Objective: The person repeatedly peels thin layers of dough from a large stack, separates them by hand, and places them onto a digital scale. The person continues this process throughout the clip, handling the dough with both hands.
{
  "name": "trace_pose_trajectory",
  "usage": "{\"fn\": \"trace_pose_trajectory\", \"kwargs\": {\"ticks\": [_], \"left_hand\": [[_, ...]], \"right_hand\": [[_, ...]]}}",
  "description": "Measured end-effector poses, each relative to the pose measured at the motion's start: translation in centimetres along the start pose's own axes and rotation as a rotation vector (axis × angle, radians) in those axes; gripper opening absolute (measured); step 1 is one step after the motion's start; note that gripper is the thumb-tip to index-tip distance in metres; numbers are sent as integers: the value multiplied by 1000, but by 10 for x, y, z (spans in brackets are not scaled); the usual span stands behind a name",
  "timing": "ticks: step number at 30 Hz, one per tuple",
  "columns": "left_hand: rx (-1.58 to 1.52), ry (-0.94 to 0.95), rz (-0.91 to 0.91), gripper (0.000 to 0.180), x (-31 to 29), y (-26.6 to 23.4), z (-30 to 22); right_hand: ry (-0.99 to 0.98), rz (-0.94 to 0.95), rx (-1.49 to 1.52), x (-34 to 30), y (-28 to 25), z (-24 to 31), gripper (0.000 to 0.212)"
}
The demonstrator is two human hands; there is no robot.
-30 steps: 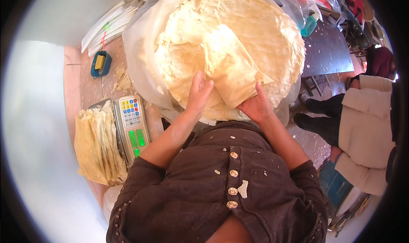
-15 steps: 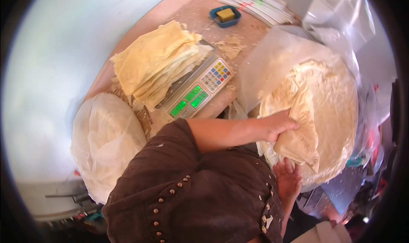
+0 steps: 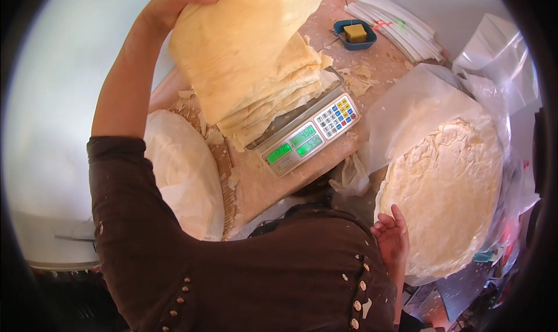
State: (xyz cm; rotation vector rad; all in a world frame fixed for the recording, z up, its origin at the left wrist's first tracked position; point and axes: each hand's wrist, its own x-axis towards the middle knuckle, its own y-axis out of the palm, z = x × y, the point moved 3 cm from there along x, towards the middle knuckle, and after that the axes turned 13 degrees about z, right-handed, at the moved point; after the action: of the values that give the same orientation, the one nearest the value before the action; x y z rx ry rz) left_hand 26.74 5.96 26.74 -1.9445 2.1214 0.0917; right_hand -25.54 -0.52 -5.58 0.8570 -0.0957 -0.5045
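My left hand is raised at the top and grips a large folded sheet of thin flatbread. The sheet hangs just above a pile of folded flatbreads lying on a digital scale with a lit green display. My right hand is low at the right with its fingers apart and holds nothing. It rests at the near edge of a big round stack of flatbreads lying on clear plastic.
A white plastic-wrapped bundle sits on a woven tray left of the scale. A blue dish with a yellow block and a stack of white bags lie at the back. Loose plastic bags fill the far right. Crumbs litter the tabletop.
My left hand has carried a folded flatbread from the round stack up over the pile on the scale. My right hand has stayed by the round stack. The view has swung left.
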Motion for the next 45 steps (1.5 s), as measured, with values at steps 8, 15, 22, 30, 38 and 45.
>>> {"fn": "trace_pose_trajectory", "kwargs": {"ticks": [8,15,22,30,38,45], "left_hand": [[126,-660,-89,64,-32,-70,141],[910,-637,-172,57,-7,-89,92],[974,-265,-87,52,94,-61,169],[1360,-260,-300,46,136,-54,139],[1284,577,211,33,221,238,108],[1346,730,931,57,189,436,226]], "right_hand": [[155,-101,-54,22,8,-16,64],[154,-12,-107,46,27,-13,58],[183,-141,-205,27,24,-7,47],[247,-536,-663,-51,-16,-15,36],[351,-694,-921,-117,-46,-49,32],[236,-822,-840,-159,-43,-76,33]]}}
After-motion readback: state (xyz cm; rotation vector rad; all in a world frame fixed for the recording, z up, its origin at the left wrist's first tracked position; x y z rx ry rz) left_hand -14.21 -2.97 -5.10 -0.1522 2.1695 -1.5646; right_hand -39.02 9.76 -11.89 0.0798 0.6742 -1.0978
